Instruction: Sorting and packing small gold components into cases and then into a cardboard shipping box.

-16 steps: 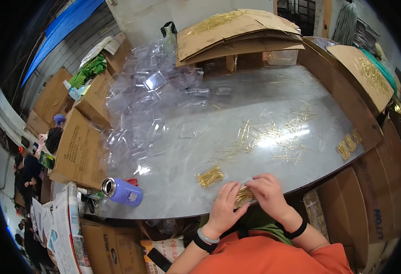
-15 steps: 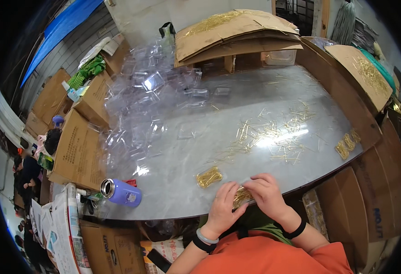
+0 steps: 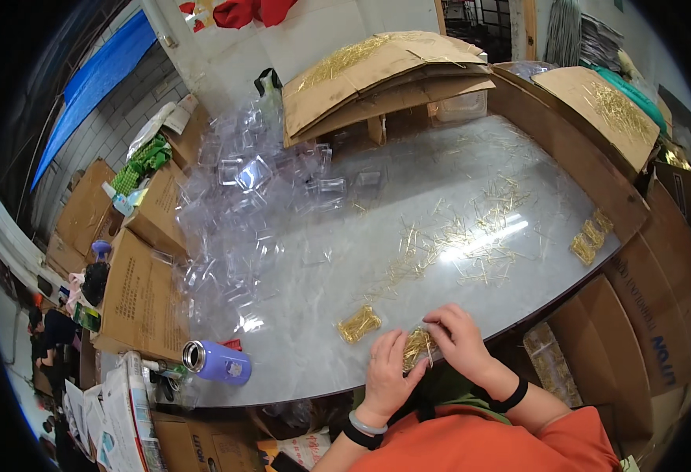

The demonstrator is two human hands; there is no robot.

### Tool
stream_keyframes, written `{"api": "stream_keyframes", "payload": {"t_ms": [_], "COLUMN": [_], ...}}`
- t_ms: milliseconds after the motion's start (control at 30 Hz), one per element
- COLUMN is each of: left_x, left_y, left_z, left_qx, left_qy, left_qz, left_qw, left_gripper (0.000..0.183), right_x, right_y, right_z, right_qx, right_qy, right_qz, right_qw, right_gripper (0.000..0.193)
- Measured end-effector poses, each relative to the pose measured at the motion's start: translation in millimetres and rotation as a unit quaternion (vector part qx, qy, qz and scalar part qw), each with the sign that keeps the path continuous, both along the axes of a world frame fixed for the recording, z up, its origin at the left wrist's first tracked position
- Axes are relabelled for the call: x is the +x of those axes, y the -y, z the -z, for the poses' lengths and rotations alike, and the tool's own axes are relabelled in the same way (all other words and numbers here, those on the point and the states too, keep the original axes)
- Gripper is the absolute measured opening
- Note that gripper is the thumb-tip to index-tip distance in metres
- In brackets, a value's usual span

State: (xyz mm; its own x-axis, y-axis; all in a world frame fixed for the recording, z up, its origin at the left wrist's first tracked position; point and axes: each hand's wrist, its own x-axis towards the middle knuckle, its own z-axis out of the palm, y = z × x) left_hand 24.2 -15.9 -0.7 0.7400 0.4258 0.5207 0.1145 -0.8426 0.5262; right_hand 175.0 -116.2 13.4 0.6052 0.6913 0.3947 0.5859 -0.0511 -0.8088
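Near the front edge of the table, a small clear plastic box packed with thin gold pins (image 3: 418, 348) sits between my two hands. My left hand (image 3: 389, 374) curls along the box's left side, thumb at its near end. Fingers bent, my right hand (image 3: 457, 342) presses at the right side and top corner. Just left of them lies another bundle of gold pins (image 3: 359, 324), seemingly in a clear box. Loose gold pins (image 3: 479, 228) are scattered beyond my hands, some under a bright glare.
Many clear plastic boxes (image 3: 243, 197) pile up at the left. A purple bottle (image 3: 223, 363), uncapped, stands at the front left. More gold bundles (image 3: 589, 237) lie by the right edge. Pin-strewn cardboard (image 3: 385, 67) arches over the back; cardboard walls (image 3: 574, 157) line the right.
The view has shifted, so the table sits a little lower in the picture. My fingers have spread slightly, showing more of the gold pins in the box between my hands.
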Motion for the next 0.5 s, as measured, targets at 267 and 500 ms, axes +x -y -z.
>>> {"api": "stream_keyframes", "payload": {"t_ms": [267,500], "left_x": [-0.3,-4.2], "left_y": [1.8,-2.7], "left_z": [5.1,1.8], "left_qx": [0.0,-0.009], "left_qy": [0.004,0.012], "left_qz": [-0.021,0.018], "left_qw": [1.0,1.0], "left_gripper": [0.042,0.043], "right_x": [-21.5,-24.3], "right_y": [30.8,26.5], "right_z": [-12.9,-15.8], "right_qx": [-0.023,-0.05], "right_qy": [0.129,0.106], "right_qz": [-0.027,-0.056], "right_qw": [0.991,0.992], "right_gripper": [0.012,0.018]}}
